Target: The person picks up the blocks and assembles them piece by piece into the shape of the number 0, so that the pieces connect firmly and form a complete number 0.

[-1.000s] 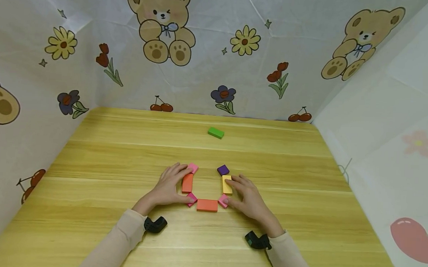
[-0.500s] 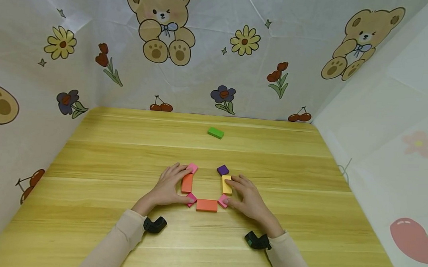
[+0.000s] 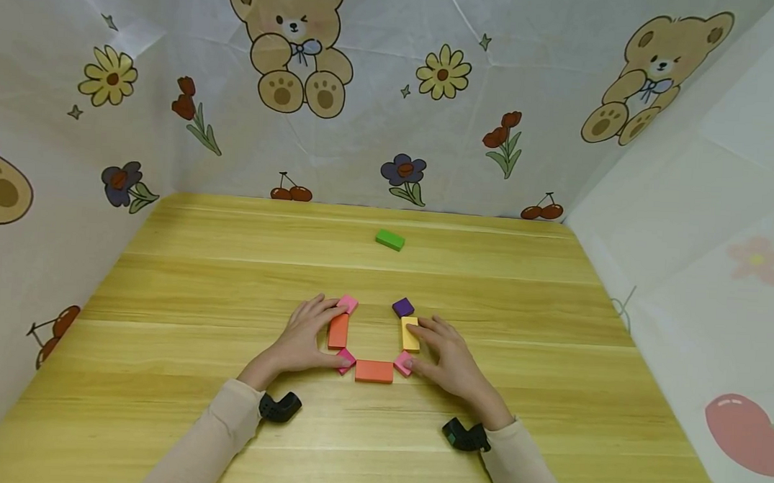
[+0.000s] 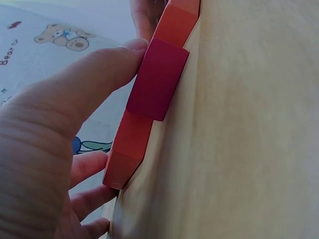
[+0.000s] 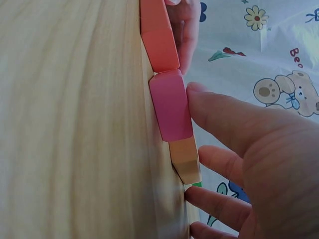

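Observation:
Small blocks lie on the wooden table in a U-shaped row. My left hand spans its left side. The left thumb touches the magenta block, and the forefinger reaches the upper pink block, beside the left orange block. On the other side, my right hand rests its thumb on the lower pink block and its forefinger on the yellow block. Another orange block forms the near side. A purple block tops the right side, apart from the fingers.
A green block lies alone farther back. Patterned sheets hang behind the table and along both sides. Each wrist carries a black camera, such as the left wrist camera.

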The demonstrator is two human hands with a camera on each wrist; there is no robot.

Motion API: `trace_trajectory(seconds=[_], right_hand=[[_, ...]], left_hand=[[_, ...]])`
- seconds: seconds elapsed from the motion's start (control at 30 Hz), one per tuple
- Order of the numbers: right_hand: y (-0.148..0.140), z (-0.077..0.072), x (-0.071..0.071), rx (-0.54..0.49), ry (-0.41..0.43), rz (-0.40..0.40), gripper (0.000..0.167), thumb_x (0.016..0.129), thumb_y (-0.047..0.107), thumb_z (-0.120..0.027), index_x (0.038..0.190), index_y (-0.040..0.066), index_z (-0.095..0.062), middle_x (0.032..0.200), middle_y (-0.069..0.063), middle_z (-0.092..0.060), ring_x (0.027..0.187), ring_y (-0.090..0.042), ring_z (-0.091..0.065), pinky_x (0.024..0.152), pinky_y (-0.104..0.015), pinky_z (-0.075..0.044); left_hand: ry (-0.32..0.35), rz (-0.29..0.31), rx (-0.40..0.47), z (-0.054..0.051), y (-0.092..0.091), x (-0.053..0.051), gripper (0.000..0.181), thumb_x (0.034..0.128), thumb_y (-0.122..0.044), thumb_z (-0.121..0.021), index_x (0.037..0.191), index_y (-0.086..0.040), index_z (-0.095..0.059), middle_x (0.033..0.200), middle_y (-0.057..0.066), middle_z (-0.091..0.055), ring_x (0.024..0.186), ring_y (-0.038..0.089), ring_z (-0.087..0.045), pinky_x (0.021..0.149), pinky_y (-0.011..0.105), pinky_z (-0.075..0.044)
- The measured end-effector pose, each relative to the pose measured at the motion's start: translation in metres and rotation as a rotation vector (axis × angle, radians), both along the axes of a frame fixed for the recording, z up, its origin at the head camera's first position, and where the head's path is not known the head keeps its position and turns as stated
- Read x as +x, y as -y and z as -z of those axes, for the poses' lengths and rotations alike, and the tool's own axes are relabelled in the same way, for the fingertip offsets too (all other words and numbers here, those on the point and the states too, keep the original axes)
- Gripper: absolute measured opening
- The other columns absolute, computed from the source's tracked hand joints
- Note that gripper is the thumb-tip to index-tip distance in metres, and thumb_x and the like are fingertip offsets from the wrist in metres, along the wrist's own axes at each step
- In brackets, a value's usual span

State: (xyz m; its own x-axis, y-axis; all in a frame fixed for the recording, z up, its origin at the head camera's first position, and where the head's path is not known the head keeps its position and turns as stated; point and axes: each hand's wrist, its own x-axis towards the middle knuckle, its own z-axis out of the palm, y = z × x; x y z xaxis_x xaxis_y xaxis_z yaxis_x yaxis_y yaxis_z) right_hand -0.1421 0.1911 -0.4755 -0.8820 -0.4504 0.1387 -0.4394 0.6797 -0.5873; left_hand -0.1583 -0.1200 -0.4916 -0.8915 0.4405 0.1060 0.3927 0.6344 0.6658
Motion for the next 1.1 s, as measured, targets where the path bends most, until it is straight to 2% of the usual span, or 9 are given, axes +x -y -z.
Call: trace_trajectory(seconds=[1.1], right_hand=[[-0.0002,0.0012,-0.0010,0.001,0.000,-0.004,0.060,0.084,0.030,-0.077,0.137,0.010,-0.058,0.145,-0.019,-0.049,0.142,-0.046,-0.031,0.111,-0.067,-0.024]], left_hand=[[0.011,-0.010,0.005,0.0001,0.0003,0.0005,0.095,0.0682,-0.049,-0.084,0.147,-0.012,-0.045,0.155,0.011,-0.036,0.149,0.038,-0.013,0.118,0.060,-0.004]])
